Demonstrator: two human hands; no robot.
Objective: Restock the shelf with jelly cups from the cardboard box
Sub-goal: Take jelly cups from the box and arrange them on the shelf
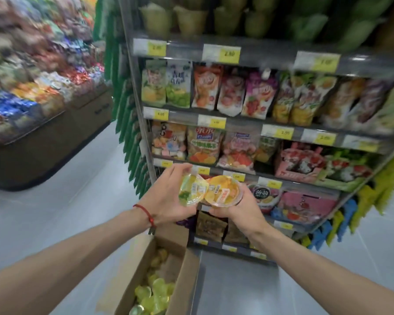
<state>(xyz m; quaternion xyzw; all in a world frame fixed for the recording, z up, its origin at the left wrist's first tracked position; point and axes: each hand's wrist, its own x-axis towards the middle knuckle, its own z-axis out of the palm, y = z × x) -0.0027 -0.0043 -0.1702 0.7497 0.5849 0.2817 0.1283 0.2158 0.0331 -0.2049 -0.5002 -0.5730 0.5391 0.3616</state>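
Not much is readable tbh, it's pretty blurry. Yellow tags on the shelf (pixel 266 53) rails: top price tag (pixel 229 54) at 1 o'clock says 2.80, left price tag (pixel 160 114) at 11 o'clock says 4.00, right price tag (pixel 285 132) toward 3 o'clock says 2.80. The orange bag (pixel 204 144) near centre has Chinese lettering, too smeared to read.

Head camera looks down, close above shelf (pixel 248 178).
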